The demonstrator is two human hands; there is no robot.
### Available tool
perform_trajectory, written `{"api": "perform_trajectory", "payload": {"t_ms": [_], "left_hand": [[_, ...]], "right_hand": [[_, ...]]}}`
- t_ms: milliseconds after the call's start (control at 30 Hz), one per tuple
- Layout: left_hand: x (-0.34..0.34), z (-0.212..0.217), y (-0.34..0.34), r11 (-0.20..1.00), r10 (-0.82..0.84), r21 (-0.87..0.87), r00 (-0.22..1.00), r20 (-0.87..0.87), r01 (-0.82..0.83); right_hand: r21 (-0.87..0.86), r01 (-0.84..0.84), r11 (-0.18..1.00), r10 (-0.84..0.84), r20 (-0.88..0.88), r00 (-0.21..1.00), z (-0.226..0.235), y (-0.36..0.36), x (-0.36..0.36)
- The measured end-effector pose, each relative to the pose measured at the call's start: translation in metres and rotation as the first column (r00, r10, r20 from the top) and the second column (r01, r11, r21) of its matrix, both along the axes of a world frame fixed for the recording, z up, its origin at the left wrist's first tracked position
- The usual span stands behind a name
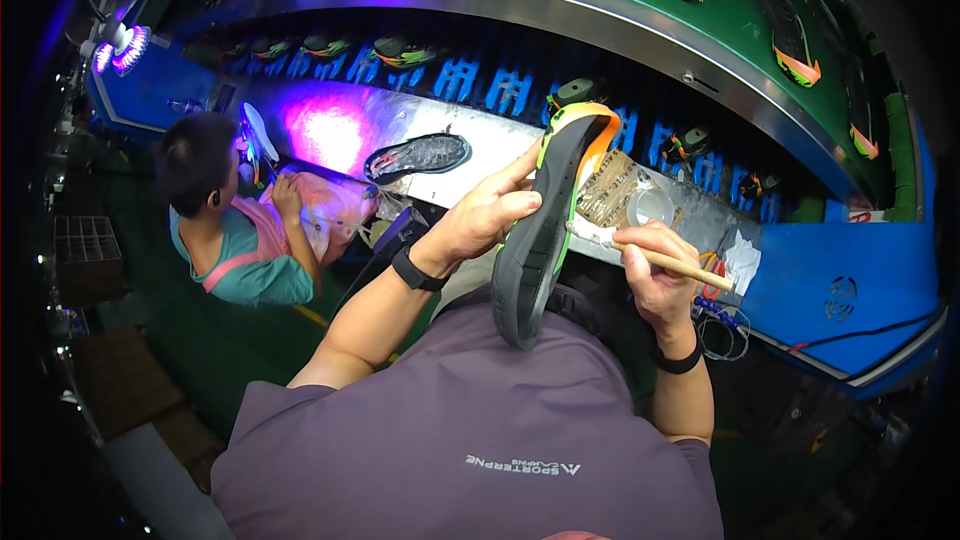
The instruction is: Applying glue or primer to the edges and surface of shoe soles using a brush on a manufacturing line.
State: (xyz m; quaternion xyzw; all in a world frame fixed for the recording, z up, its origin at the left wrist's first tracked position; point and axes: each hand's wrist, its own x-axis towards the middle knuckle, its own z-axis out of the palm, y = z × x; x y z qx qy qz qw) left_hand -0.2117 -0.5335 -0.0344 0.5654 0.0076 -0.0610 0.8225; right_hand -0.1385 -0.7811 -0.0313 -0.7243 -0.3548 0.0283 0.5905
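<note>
A shoe sole (540, 230), black with orange and green edging, stands nearly upright in front of me. My left hand (485, 208) is closed on its left side, thumb against the rim and fingers behind it. In my right hand (660, 270) is a brush (680, 266) with a wooden handle, held between thumb and fingers. Its pale bristle end meets the right side wall of the sole. Just beyond the brush, a clear round cup (651, 208) sits on brown taped cardboard (608, 190).
Another dark sole (417, 157) lies on the metal bench (480, 148). At my left, a person (250, 210) works under a purple lamp (122, 48). A green conveyor (600, 0) carries several soles beyond a metal rail. Crumpled white paper (741, 262) lies at the right.
</note>
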Motion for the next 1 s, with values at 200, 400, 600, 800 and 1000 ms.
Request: {"api": "perform_trajectory", "payload": {"t_ms": [200,400,600,800,1000], "left_hand": [[0.0,-0.004,0.009,1.0,0.001,-0.007,1.0,-0.028,-0.001],[0.001,-0.01,0.008,1.0,0.002,-0.004,1.0,-0.017,-0.003],[-0.003,-0.008,0.0,0.99,-0.064,-0.131,0.995,-0.072,0.054],[-0.013,-0.005,0.001,0.976,-0.01,-0.213,0.981,-0.196,-0.033],[-0.02,-0.028,0.013,0.936,-0.036,-0.349,0.971,-0.238,-0.051]], "right_hand": [[-0.021,-0.085,0.996,0.085,0.005,0.996,0.01,0.002,-0.013],[-0.015,-0.126,0.992,0.125,-0.044,0.991,0.009,-0.003,-0.019],[0.052,0.157,0.986,-0.144,-0.19,0.971,-0.002,-0.003,0.013],[0.051,0.341,0.939,-0.332,-0.136,0.934,-0.044,-0.019,0.045],[-0.41,0.414,0.813,-0.487,-0.087,0.869,-0.16,-0.073,0.077]]}}
